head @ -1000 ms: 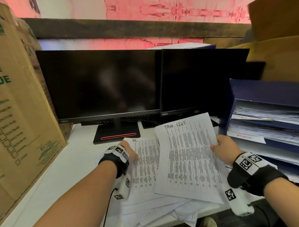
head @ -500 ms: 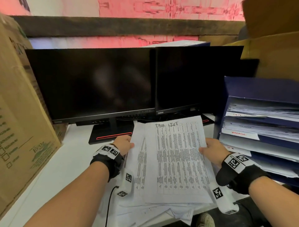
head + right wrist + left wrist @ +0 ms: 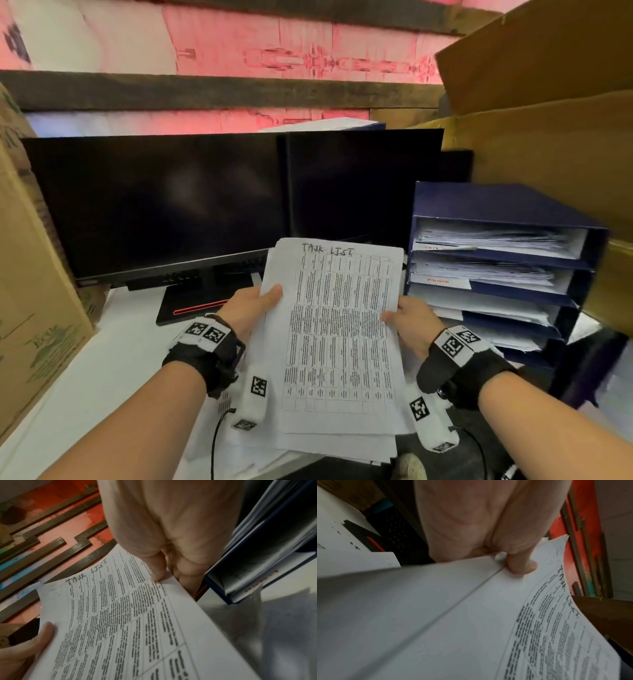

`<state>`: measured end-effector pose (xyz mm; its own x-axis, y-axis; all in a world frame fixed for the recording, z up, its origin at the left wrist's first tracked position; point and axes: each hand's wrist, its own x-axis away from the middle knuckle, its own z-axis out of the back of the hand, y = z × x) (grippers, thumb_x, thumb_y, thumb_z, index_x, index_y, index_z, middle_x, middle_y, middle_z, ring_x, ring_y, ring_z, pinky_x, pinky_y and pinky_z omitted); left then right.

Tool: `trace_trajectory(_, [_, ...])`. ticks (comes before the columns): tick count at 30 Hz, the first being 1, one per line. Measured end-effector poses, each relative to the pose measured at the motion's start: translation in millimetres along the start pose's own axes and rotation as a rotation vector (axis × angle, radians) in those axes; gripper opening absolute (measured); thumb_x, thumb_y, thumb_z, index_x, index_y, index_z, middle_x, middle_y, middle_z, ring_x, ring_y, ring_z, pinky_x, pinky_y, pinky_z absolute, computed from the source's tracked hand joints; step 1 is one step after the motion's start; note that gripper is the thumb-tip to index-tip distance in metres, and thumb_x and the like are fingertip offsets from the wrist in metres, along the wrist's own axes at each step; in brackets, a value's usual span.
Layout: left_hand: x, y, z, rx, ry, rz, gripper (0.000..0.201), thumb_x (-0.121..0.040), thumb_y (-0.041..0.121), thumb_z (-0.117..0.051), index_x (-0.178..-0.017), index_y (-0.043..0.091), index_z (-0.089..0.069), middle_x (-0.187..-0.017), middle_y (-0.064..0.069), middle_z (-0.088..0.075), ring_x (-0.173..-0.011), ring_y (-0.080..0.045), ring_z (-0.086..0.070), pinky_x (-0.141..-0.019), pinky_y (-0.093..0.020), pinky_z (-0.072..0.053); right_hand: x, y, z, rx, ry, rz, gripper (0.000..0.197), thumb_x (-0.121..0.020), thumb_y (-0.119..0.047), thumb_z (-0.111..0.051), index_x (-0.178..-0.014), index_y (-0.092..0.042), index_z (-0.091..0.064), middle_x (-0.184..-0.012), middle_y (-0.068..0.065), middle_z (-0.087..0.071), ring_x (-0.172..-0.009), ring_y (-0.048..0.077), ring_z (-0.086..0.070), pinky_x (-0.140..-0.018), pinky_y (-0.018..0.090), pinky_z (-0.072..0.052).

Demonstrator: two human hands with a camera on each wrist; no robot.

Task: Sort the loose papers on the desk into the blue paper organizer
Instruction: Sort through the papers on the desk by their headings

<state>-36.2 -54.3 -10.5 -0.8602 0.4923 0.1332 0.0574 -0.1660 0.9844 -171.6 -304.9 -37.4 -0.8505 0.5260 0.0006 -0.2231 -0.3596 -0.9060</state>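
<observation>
White bench (image 3: pixel 102 370), seen from my head camera, with a pink-and-white wall filling the top of the frame. Two dark monitors (image 3: pixel 164 202) stand side by side across the middle; a cardboard box (image 3: pixel 30 274) closes the left edge and more cardboard boxes (image 3: pixel 548 102) fill the upper right. At right of centre stands the blue paper organizer (image 3: pixel 496 205), its stacked trays already holding sheets, two front edges carrying small red-lettered labels I cannot read.

In the lower centre I hold a stack of papers (image 3: pixel 339 329) lifted above the bench and tilted toward the camera. The top sheet is a printed table headed by hand "TASK LIST". My left hand (image 3: pixel 251 308) grasps the stack's left edge, thumb (image 3: pixel 520 566) pressed on the top sheet and fingers hidden beneath. My right hand (image 3: pixel 411 322) grasps the right edge, thumb (image 3: pixel 157 572) on top and fingers curled under, as the right wrist view shows; there the organizer (image 3: pixel 257 563) lies just beside that hand. Further loose sheets (image 3: pixel 239 442) remain on the bench below the lifted stack, near the lower edge of the frame.
</observation>
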Motion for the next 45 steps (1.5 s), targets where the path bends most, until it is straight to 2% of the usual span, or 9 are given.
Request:
trace_trajectory(11, [3, 9, -52, 0.245, -0.046, 0.048, 0.038, -0.098, 0.038, -0.047, -0.116, 0.008, -0.061, -0.112, -0.017, -0.07, -0.106, -0.035, -0.065, -0.094, -0.055, -0.049, 15, 32, 67, -0.156, 0.141, -0.119, 0.021, -0.09, -0.006, -0.057, -0.106, -0.014, -0.067, -0.098, 0.005, -0.073, -0.088, 0.028, -0.071, -0.076, 0.053, -0.058])
trace_trajectory(18, [-1, 2, -81, -0.047, -0.105, 0.029, 0.019, -0.097, 0.019, -0.054, -0.108, 0.008, -0.065, -0.096, -0.015, -0.074, -0.092, -0.035, -0.07, -0.089, -0.052, -0.053, 25, 75, 127, -0.133, 0.243, -0.201, 0.022, -0.091, -0.002, -0.053, -0.089, -0.018, -0.068, -0.104, 0.011, -0.072, -0.096, 0.031, -0.067, -0.095, 0.05, -0.051])
trace_trajectory(26, [0, 16, -134, -0.115, -0.258, -0.019, 0.02, -0.095, 0.013, -0.057, -0.112, 0.006, -0.066, -0.096, -0.014, -0.074, -0.087, -0.028, -0.071, -0.072, -0.034, -0.056, 38, 57, 193, -0.277, 0.411, -0.234, 0.015, -0.089, -0.005, -0.057, -0.087, -0.007, -0.072, -0.092, 0.018, -0.073, -0.089, 0.037, -0.07, -0.089, 0.056, -0.052])
trace_trajectory(30, [-2, 28, -151, -0.385, -0.334, -0.22, 0.037, -0.091, 0.009, -0.06, -0.125, 0.021, -0.052, -0.115, -0.007, -0.067, -0.098, -0.023, -0.068, -0.08, -0.033, -0.057, 37, 42, 225, -0.199, 0.552, -0.167, 0.009, -0.084, -0.012, -0.065, -0.091, -0.007, -0.067, -0.101, 0.021, -0.069, -0.096, 0.037, -0.067, -0.09, 0.05, -0.053])
trace_trajectory(34, [-2, 32, -163, -0.529, -0.388, -0.367, 0.037, -0.09, 0.002, -0.058, -0.1, 0.031, -0.038, -0.109, -0.007, -0.064, -0.092, -0.028, -0.066, -0.083, -0.043, -0.056, 28, 37, 244, -0.177, 0.586, -0.149, 0.007, -0.077, -0.017, -0.069, -0.081, -0.015, -0.065, -0.108, 0.023, -0.067, -0.103, 0.041, -0.064, -0.091, 0.054, -0.052])
trace_trajectory(37, [-4, 35, -168, -0.643, -0.398, -0.488, 0.031, -0.087, -0.001, -0.057, -0.087, 0.029, -0.057, -0.107, 0.008, -0.062, -0.105, -0.01, -0.057, -0.106, -0.035, -0.038, 18, 34, 242, -0.205, 0.558, -0.119, 0.013, -0.079, -0.016, -0.068, -0.092, -0.018, -0.07, -0.107, 0.016, -0.069, -0.1, 0.034, -0.066, -0.093, 0.052, -0.052])
trace_trajectory(39, [-3, 40, -172, -0.66, -0.425, -0.41, 0.032, -0.087, -0.005, -0.053, -0.09, 0.023, -0.069, -0.111, 0.007, -0.066, -0.11, -0.008, -0.056, -0.107, -0.028, -0.032, 12, 31, 237, -0.186, 0.517, -0.106, 0.007, -0.079, -0.018, -0.068, -0.08, -0.024, -0.07, -0.107, 0.015, -0.07, -0.103, 0.035, -0.066, -0.093, 0.053, -0.052])
trace_trajectory(42, [-2, 47, -180, -0.495, -0.463, -0.218, 0.025, -0.094, 0.013, -0.051, -0.107, 0.012, -0.073, -0.118, -0.003, -0.068, -0.113, -0.014, -0.057, -0.108, -0.031, -0.034, 2, 25, 238, -0.219, 0.554, -0.056, 0.005, -0.078, -0.022, -0.069, -0.075, -0.026, -0.069, -0.109, 0.016, -0.07, -0.106, 0.037, -0.064, -0.094, 0.053, -0.051])
trace_trajectory(45, [7, 56, -192, 0.104, -0.458, -0.124, 0.042, -0.098, 0.043, -0.043, -0.129, 0.02, -0.06, -0.131, -0.005, -0.061, -0.125, -0.019, -0.053, -0.115, -0.041, -0.03, 0, 14, 238, -0.282, 0.591, -0.038, 0.016, -0.084, -0.017, -0.062, -0.073, -0.024, -0.072, -0.105, 0.018, -0.07, -0.11, 0.043, -0.06, -0.094, 0.058, -0.048])
